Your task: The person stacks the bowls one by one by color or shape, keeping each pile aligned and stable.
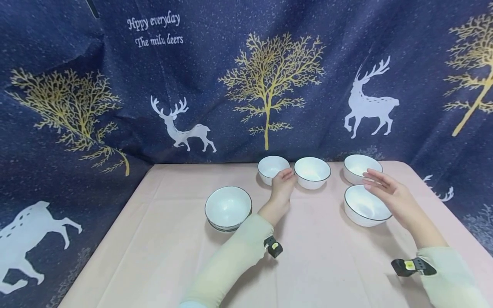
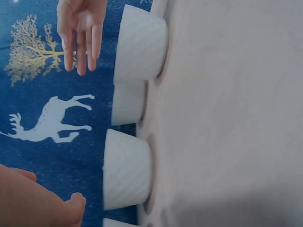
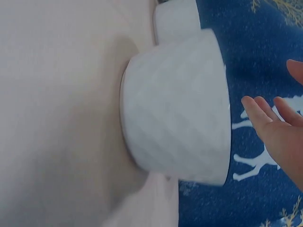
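Observation:
My left hand [image 1: 283,184] hovers with extended fingers at two white dark-rimmed bowls, the back-middle bowl [image 1: 271,167] and the bowl to its right [image 1: 312,171]. It holds neither; the left wrist view shows its fingers apart from the nearer bowl [image 2: 128,170]. On the right, my right hand [image 1: 394,199] is raised over the front-right bowl [image 1: 363,207], fingers spread and holding nothing. Behind that bowl stands the back-right bowl [image 1: 358,167], partly hidden by the fingertips. In the right wrist view, a gap separates the right hand [image 3: 284,137] from the large bowl [image 3: 175,109].
A stack of nested bowls [image 1: 228,207] stands left of my left forearm. All the bowls sit upright on a table with a pale pink cover [image 1: 165,239]. A dark blue cloth [image 1: 231,25] with deer and trees hangs directly behind the table's far edge.

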The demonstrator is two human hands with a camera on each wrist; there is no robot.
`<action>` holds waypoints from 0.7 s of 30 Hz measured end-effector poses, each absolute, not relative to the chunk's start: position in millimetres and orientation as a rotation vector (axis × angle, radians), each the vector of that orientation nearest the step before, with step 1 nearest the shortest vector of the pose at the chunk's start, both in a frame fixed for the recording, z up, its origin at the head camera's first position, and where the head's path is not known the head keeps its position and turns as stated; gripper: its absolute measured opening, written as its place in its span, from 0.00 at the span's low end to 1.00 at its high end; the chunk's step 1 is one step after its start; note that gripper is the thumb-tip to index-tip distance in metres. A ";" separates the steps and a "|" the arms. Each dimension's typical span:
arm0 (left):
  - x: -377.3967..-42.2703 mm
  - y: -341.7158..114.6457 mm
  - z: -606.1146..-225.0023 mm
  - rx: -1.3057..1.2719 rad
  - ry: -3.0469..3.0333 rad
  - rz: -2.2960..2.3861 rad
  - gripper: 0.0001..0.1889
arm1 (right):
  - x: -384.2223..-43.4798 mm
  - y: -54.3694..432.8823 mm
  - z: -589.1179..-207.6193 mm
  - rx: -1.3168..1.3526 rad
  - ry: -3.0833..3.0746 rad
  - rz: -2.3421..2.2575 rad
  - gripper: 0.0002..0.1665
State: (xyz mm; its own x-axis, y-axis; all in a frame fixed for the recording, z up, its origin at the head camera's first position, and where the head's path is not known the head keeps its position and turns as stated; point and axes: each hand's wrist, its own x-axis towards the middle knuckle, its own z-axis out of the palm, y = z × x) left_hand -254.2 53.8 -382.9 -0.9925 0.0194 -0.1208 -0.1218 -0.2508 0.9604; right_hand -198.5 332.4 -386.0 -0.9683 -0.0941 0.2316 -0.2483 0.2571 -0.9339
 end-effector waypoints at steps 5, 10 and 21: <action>-261.3 62.0 -391.7 -0.199 1.830 2.432 0.23 | -197.7 344.9 -394.4 0.333 -2.257 1.940 0.30; -266.6 69.4 -398.7 -0.259 1.802 2.425 0.26 | -195.3 357.1 -400.8 0.262 -2.251 1.952 0.31; -274.5 80.1 -408.9 -0.344 1.751 2.393 0.30 | -195.2 374.3 -412.7 0.291 -1.998 2.248 0.35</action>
State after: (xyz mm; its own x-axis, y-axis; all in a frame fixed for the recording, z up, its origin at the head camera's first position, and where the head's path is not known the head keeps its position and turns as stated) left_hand -274.5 80.1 -408.9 -0.9614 -0.0096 -0.2751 -0.2593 -0.3036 0.9168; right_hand -195.2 374.3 -412.7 -0.9743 -0.0375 0.2221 -0.2161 -0.1216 -0.9688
